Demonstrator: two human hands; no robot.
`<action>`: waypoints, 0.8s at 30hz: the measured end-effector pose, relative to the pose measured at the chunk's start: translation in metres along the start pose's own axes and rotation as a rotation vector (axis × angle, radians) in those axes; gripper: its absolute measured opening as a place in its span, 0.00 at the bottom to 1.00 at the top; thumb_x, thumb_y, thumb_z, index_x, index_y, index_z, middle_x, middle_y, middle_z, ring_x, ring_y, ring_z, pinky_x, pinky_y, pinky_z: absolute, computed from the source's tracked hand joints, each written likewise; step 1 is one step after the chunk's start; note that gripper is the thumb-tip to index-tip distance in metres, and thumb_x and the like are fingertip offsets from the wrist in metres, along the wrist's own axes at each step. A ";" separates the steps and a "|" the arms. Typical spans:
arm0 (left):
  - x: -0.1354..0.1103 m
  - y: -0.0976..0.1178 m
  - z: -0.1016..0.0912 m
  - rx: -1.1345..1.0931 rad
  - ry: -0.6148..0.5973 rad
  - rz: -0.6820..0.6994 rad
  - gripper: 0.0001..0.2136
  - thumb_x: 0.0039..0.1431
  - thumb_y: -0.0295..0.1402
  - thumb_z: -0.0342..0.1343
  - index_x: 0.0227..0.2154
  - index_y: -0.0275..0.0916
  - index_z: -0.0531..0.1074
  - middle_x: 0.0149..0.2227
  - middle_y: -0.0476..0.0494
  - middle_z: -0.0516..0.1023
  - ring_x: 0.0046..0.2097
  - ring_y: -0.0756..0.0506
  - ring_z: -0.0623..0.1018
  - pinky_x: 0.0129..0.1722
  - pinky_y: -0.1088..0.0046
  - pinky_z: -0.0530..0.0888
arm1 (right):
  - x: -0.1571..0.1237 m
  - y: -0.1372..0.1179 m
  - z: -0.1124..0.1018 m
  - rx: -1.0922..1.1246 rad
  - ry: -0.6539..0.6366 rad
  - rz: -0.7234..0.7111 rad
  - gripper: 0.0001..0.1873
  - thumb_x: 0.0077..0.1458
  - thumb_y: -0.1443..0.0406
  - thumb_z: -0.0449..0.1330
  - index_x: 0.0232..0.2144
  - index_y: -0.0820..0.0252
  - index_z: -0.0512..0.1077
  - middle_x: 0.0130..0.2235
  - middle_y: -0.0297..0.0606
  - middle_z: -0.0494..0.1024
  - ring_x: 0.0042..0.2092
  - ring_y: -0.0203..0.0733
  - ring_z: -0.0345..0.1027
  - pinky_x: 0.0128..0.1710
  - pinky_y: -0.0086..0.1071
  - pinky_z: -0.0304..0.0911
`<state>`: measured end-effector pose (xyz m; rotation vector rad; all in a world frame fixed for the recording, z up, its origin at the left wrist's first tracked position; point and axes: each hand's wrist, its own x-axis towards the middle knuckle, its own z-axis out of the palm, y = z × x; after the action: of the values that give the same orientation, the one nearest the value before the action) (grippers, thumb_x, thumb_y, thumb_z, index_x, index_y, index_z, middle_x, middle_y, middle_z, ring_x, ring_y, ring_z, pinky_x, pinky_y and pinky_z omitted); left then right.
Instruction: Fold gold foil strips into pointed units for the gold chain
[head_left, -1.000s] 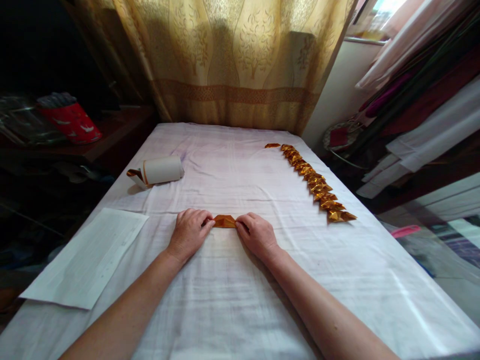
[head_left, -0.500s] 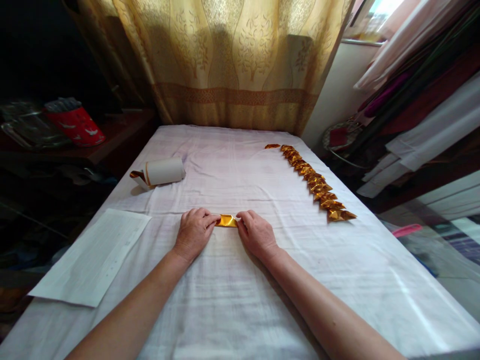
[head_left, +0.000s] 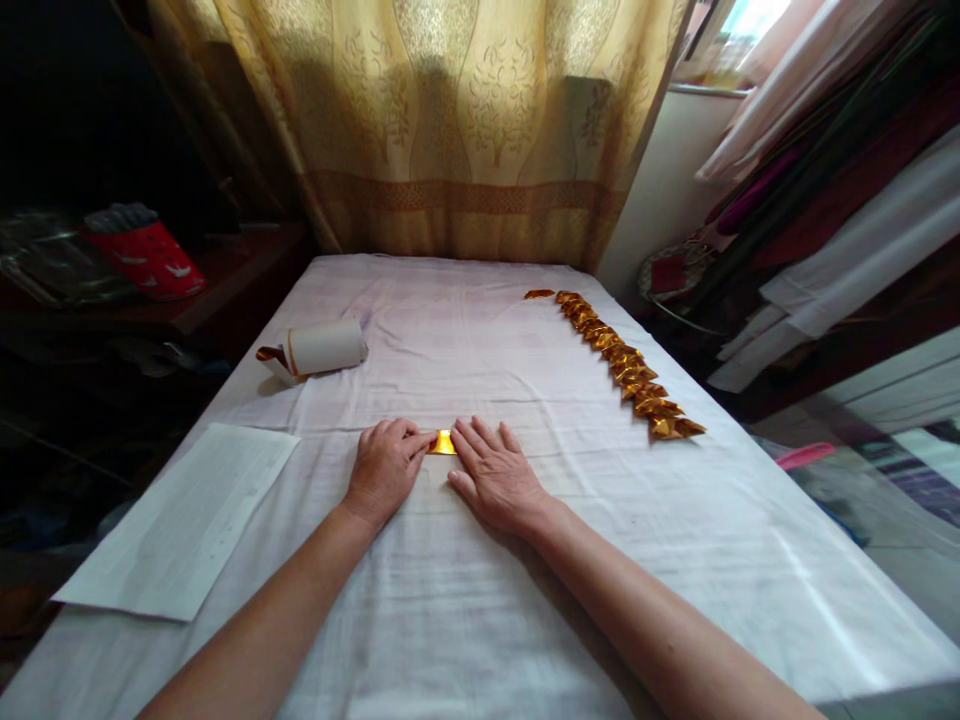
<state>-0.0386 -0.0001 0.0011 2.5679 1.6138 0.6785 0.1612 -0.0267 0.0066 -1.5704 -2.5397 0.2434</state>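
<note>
White cloth [head_left: 450, 620] spreads before us; on it our left hand [head_left: 385, 468] pinches one end of a gold foil strip [head_left: 445, 442]; our right hand [head_left: 495, 478] lies flat and open over the other; beyond, a white roll [head_left: 328, 346] rests left, overlapping folded foil pieces [head_left: 628, 368] right.

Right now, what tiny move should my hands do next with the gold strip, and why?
Maybe press the strip gently with your right hand, because its outstretched fingers cover one end while your left hand holds the other.
</note>
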 end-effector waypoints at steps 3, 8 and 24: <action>-0.001 -0.001 -0.001 0.006 0.020 0.017 0.12 0.64 0.30 0.55 0.45 0.49 0.79 0.39 0.45 0.77 0.42 0.43 0.73 0.41 0.63 0.68 | -0.009 0.011 -0.002 -0.024 0.000 0.037 0.30 0.67 0.54 0.50 0.67 0.58 0.57 0.69 0.44 0.56 0.71 0.55 0.44 0.67 0.58 0.42; -0.004 -0.003 -0.004 0.017 0.026 0.037 0.12 0.63 0.29 0.54 0.44 0.48 0.79 0.40 0.44 0.78 0.42 0.42 0.73 0.41 0.63 0.69 | -0.015 0.016 -0.004 -0.043 -0.004 0.053 0.30 0.67 0.53 0.50 0.67 0.57 0.58 0.69 0.44 0.56 0.70 0.57 0.45 0.66 0.60 0.43; -0.008 0.006 -0.007 0.053 -0.015 0.141 0.14 0.66 0.35 0.51 0.51 0.43 0.75 0.53 0.41 0.78 0.56 0.37 0.73 0.57 0.52 0.64 | -0.005 0.002 -0.001 0.010 0.010 0.026 0.32 0.67 0.51 0.49 0.67 0.60 0.57 0.70 0.46 0.54 0.71 0.56 0.42 0.67 0.58 0.41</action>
<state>-0.0390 -0.0116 0.0065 2.7379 1.4774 0.6314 0.1649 -0.0301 0.0073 -1.5976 -2.5087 0.2500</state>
